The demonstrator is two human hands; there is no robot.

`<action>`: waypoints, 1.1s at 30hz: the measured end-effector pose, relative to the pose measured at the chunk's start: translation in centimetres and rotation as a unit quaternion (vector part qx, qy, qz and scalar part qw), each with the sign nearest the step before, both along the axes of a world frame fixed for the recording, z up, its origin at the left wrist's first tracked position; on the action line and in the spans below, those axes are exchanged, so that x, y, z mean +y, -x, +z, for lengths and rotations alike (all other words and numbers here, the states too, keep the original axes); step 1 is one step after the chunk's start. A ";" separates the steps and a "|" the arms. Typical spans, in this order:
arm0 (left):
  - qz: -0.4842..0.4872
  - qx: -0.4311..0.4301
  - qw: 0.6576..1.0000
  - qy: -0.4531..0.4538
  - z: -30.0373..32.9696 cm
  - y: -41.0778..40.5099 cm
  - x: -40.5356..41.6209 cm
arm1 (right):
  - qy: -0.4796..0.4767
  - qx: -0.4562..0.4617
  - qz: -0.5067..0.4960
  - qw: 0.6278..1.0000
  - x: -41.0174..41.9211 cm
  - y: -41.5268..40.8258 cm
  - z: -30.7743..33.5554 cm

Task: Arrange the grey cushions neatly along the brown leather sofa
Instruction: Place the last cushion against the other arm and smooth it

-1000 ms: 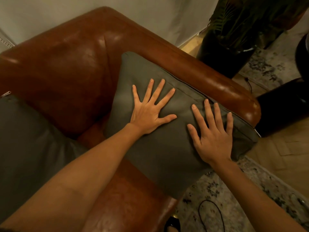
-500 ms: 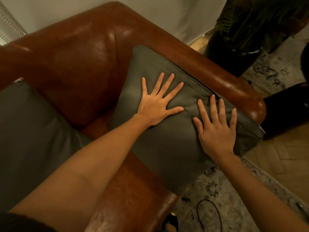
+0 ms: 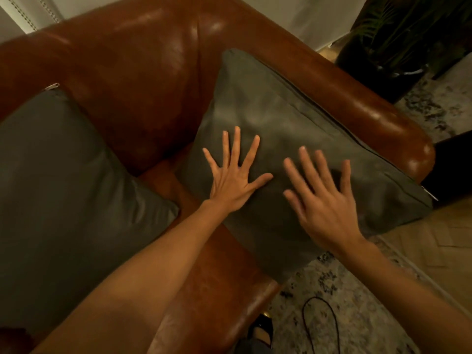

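A grey cushion (image 3: 278, 111) leans against the right arm of the brown leather sofa (image 3: 132, 72), its zipper edge along the armrest. My left hand (image 3: 236, 177) lies flat on its lower left part with the fingers spread. My right hand (image 3: 324, 198) is over the cushion's lower middle, fingers straight and blurred by motion; whether it touches the fabric I cannot tell. A second grey cushion (image 3: 63, 187) leans against the sofa back on the left.
A dark plant pot (image 3: 380, 70) with fern leaves stands behind the armrest. A dark piece of furniture (image 3: 452, 164) sits right of the sofa. A patterned rug (image 3: 357, 315) with a black cable loop (image 3: 321, 325) covers the floor below.
Both hands have slid down the cushion, away from the zipper edge. The right hand has moved left, closer to the left hand, and is now blurred.
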State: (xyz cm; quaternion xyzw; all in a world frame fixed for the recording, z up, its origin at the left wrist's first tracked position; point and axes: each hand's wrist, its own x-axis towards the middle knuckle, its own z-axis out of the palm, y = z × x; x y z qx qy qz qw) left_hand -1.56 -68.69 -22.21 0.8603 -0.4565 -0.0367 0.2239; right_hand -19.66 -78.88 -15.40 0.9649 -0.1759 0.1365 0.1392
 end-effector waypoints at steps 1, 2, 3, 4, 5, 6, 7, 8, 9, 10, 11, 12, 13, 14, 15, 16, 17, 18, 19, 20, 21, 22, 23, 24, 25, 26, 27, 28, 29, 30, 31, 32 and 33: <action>-0.003 0.000 1.000 -0.004 -0.1 0.0 -0.2 | 0.014 0.026 0.022 0.999 -0.1 0.1 -0.5; -0.003 -0.002 1.000 -0.007 -0.2 -0.1 -0.4 | 0.025 0.047 0.032 0.998 -0.5 0.2 -0.8; -0.001 -0.005 1.000 -0.010 -0.4 -0.1 -0.7 | 0.030 0.062 0.031 0.997 -1.0 0.2 -1.1; 0.001 -0.009 1.000 -0.012 -0.6 -0.1 -1.0 | 0.031 0.072 0.025 0.997 -1.5 0.2 -1.3; 0.004 -0.013 1.000 -0.011 -0.7 -0.1 -1.2 | 0.030 0.079 0.019 0.996 -1.9 0.1 -1.4; 0.005 -0.016 1.000 -0.009 -0.9 -0.1 -1.5 | 0.028 0.083 0.014 0.996 -2.2 -0.1 -1.5; 0.005 -0.017 1.000 -0.008 -1.0 -0.2 -1.7 | 0.026 0.086 0.012 0.996 -2.4 -0.2 -1.6; 0.005 -0.018 1.000 -0.008 -1.1 -0.2 -1.8 | 0.023 0.088 0.010 0.996 -2.6 -0.2 -1.7; 0.006 -0.022 1.000 -0.009 -1.2 -0.2 -1.9 | 0.019 0.089 0.010 0.996 -2.7 -0.3 -1.8; 0.008 -0.028 1.000 -0.011 -1.3 -0.2 -2.0 | 0.013 0.090 0.009 0.996 -2.8 -0.4 -1.9; 0.010 -0.033 0.999 -0.012 -1.3 -0.2 -2.0 | 0.008 0.091 0.007 0.996 -2.9 -0.4 -2.0; 0.012 -0.038 0.999 -0.013 -1.3 -0.2 -2.1 | 0.002 0.093 0.004 0.996 -2.9 -0.5 -2.0; 0.013 -0.042 0.999 -0.015 -1.4 -0.2 -2.2 | -0.001 0.095 0.001 0.995 -2.9 -0.6 -2.0; 0.013 -0.042 0.999 -0.019 -1.4 -0.2 -2.3 | -0.003 0.097 -0.001 0.995 -2.9 -0.6 -2.0; 0.012 -0.041 0.999 -0.025 -1.4 -0.3 -2.4 | -0.004 0.101 -0.003 0.995 -3.0 -0.7 -2.1; 0.012 -0.039 0.999 -0.030 -1.3 -0.3 -2.5 | -0.006 0.106 -0.005 0.994 -3.0 -0.7 -2.0; 0.011 -0.037 0.999 -0.035 -1.3 -0.3 -2.6 | -0.008 0.111 -0.008 0.994 -3.1 -0.7 -1.9; 0.010 -0.033 0.999 -0.040 -1.3 -0.3 -2.7 | -0.010 0.115 -0.012 0.993 -3.1 -0.8 -1.9; 0.008 -0.027 0.999 -0.043 -1.3 -0.4 -2.8 | -0.011 0.120 -0.015 0.993 -3.1 -0.9 -1.8; 0.005 -0.023 0.999 -0.047 -1.3 -0.5 -3.0 | -0.013 0.124 -0.019 0.992 -3.1 -1.0 -1.7; 0.003 -0.020 0.999 -0.051 -1.2 -0.6 -3.1 | -0.014 0.129 -0.023 0.991 -3.1 -1.1 -1.7; 0.001 -0.020 0.998 -0.054 -1.3 -0.7 -3.2 | -0.017 0.132 -0.027 0.991 -3.1 -1.2 -1.7; 0.000 -0.020 0.998 -0.055 -1.3 -0.7 -3.2 | -0.020 0.135 -0.030 0.990 -3.1 -1.2 -1.7; -0.002 -0.021 0.998 -0.057 -1.3 -0.7 -3.3 | -0.023 0.138 -0.032 0.990 -3.1 -1.3 -1.6; -0.003 -0.021 0.998 -0.060 -1.3 -0.8 -3.4 | -0.025 0.141 -0.034 0.989 -3.1 -1.3 -1.6; -0.004 -0.021 0.998 -0.061 -1.4 -0.8 -3.5 | -0.025 0.143 -0.036 0.989 -3.1 -1.4 -1.6; -0.005 -0.021 0.998 -0.061 -1.5 -0.8 -3.6 | -0.026 0.145 -0.038 0.988 -3.1 -1.4 -1.6; -0.006 -0.023 0.998 -0.060 -1.5 -0.8 -3.6 | -0.027 0.147 -0.040 0.988 -3.0 -1.5 -1.6; -0.008 -0.024 0.998 -0.060 -1.6 -0.9 -3.7 | -0.028 0.149 -0.041 0.988 -3.0 -1.5 -1.6; -0.010 -0.024 0.998 -0.063 -1.7 -0.9 -3.7 | -0.031 0.150 -0.043 0.987 -3.0 -1.6 -1.7; -0.012 -0.022 0.997 -0.069 -1.8 -1.0 -3.8 | -0.035 0.151 -0.045 0.987 -3.0 -1.7 -1.7; -0.012 -0.020 0.997 -0.075 -1.9 -1.1 -3.9 | -0.039 0.152 -0.048 0.986 -2.9 -1.8 -1.8; -0.012 -0.018 0.997 -0.080 -1.9 -1.2 -3.9 | -0.040 0.154 -0.051 0.986 -2.8 -1.9 -1.8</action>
